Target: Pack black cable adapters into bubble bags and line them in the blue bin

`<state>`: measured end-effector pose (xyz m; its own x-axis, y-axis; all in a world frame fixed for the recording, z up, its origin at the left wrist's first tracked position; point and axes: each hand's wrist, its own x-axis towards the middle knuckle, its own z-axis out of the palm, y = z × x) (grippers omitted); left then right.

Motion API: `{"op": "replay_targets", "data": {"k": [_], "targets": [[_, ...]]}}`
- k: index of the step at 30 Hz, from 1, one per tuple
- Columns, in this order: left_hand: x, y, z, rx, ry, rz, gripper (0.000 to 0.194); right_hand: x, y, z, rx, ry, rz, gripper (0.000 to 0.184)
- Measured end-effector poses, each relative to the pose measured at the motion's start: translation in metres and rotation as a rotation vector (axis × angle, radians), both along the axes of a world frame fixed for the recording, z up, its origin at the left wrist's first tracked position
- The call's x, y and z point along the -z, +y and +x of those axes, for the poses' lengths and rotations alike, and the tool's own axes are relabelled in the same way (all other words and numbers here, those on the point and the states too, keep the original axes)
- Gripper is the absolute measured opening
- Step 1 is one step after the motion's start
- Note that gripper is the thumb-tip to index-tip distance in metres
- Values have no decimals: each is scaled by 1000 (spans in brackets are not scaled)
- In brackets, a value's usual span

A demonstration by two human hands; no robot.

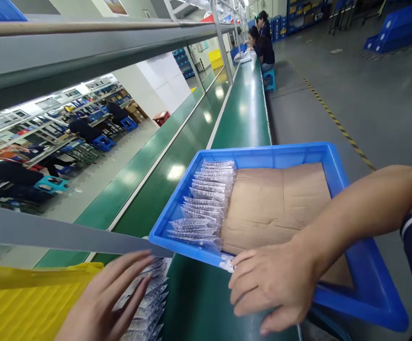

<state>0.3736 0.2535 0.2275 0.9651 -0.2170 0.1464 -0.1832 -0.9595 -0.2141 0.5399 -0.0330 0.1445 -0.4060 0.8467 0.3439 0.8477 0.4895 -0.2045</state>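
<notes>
My left hand is at the lower left with its fingers stretched out and apart. It is beside a row of clear bubble-wrap bags by a yellow ribbed tray; whether it touches them I cannot tell. Across the near rim of a blue plastic bin lies my right hand. Its fingers point left and its thumb is apart, with nothing visible in its grasp. Inside the bin, more bubble-wrap bags stand in a row along the left side, and flat brown cardboard covers the bottom.
A long green workbench runs away from me beneath the bin. Grey shelf rails cross the upper left. People sit at the bench's far end; others work across the aisle at left. A yellow-black floor line marks the right.
</notes>
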Motion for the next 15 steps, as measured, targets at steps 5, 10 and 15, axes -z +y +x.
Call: {"op": "replay_targets", "data": {"k": [5, 10, 15], "targets": [[10, 19, 100, 72, 195, -70, 41, -15, 51, 40, 288, -99, 77, 35], [19, 40, 128, 50, 371, 85, 28, -8, 109, 75, 466, -148, 14, 37], [12, 37, 130, 59, 425, 211, 30, -3, 123, 72, 419, -154, -118, 19]]}}
